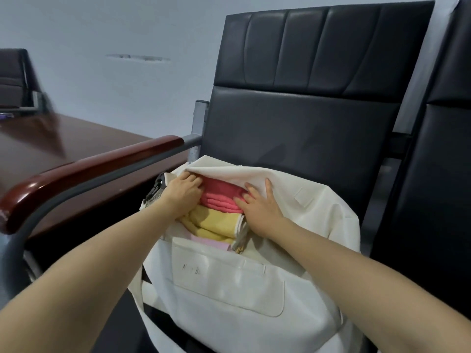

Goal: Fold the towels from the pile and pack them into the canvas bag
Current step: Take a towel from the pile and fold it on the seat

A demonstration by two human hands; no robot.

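Three towels packed: coral towel uppermost in the frame, yellow towel just below it, pale pink towel lowest with only an edge showing; all folded, all inside the bag mouth.
Canvas bag: cream, resting on a black chair, centre to lower right of the frame; mouth open toward the camera; far wall flopped forward as a flap over the coral towel's far edge.
Coral towel, long axis: left to right across the frame, dipping slightly at the right; one hand at each end.
Left hand: at the towel's left end, beside the bag's left rim; fingers curled, tips hidden under the flap; reads as a grip on that end.
Right hand: at the towel's right end; fingers straight and spread on the towel, thumb lying up on the canvas; pressing, not holding.
Nearer hand: neither; both touch the towel, roughly level.
Coming move (judged): push the towel deeper, under the flap, across its long axis; both ends should travel together or the fold will skew.
Progress (judged): top towel being seated; packing well along.
Towel pile: not in view.
Surroundings: wood-capped armrest left of centre; brown table beyond it at the left; front pocket on the bag, lower centre, faint lettering.
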